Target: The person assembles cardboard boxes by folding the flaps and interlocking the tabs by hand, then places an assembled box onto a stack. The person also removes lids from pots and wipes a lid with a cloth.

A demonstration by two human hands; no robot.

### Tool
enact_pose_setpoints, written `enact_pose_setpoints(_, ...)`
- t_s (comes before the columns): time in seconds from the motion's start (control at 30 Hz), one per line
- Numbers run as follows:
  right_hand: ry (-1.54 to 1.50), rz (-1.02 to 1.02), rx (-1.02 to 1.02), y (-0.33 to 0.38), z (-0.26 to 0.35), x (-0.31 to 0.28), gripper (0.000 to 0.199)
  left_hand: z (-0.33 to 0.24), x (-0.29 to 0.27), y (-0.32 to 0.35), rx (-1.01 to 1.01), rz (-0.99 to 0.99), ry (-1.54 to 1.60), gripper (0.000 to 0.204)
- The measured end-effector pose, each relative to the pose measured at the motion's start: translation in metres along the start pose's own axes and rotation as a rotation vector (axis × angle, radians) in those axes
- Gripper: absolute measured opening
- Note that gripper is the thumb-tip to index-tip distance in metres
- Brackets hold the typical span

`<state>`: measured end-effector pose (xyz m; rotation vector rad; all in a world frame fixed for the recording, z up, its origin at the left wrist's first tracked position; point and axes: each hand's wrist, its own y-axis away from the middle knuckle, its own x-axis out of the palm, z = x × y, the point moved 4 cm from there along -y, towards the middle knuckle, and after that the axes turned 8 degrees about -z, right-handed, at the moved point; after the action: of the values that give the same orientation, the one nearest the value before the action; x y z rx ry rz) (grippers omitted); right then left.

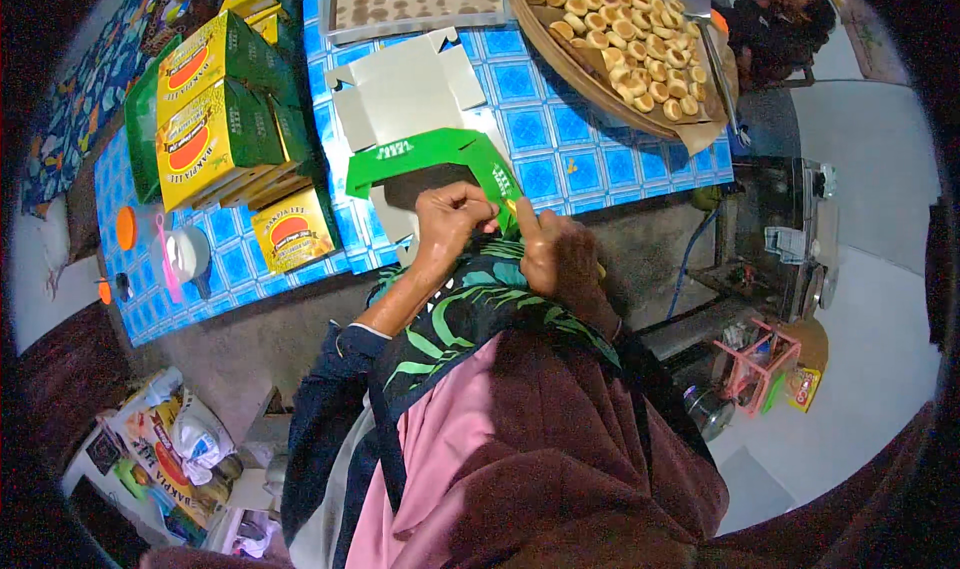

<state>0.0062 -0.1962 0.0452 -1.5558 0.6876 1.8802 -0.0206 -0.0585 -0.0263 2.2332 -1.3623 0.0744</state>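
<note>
Brown cloth (570, 439) hangs body-side of left hand (450, 231) and right hand (557, 254), both curled, exact pinch unclear, against green carton (455, 147), which uneven pressure might crease.

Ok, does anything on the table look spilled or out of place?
Just one thing: a small yellow scrap lies on the blue tablecloth, on the near side of the round tray, apart from everything else. It's too small to identify.
</note>
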Motion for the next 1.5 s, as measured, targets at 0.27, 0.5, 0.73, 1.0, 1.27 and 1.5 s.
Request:
enact_pose_setpoints(0.27, -0.229, 0.124, 0.187, -0.001, -0.016, -0.005, 0.046, -0.002, -0.007, -0.005, -0.073, -0.169, 0.044, 0.002)
enact_pose_setpoints(0.5, -0.358, -0.264, 0.161, -0.016, -0.022, -0.026, 0.041, -0.007, -0.002, 0.001, -0.075, -0.043, 0.021, 0.024)
enact_pose_setpoints(0.73, -0.288, -0.219, 0.088, -0.021, -0.009, -0.01, 0.041, -0.011, -0.008, -0.006, 0.02, -0.113, -0.033, 0.016)
enact_pose_setpoints(1.0, -0.31, -0.223, 0.056, -0.029, 0.0, -0.013, 0.045, -0.011, -0.011, -0.004, -0.001, -0.186, 0.127, 0.007)
enact_pose_setpoints(1.27, -0.229, -0.165, 0.059, -0.023, 0.0, -0.013, 0.043, -0.01, -0.012, -0.005, -0.007, -0.203, 0.071, 0.006)
enact_pose_setpoints(1.5, -0.048, -0.047, -0.029, -0.032, 0.01, -0.014, 0.043, -0.016, -0.007, 0.003, 0.195, -0.219, -0.212, 0.006)
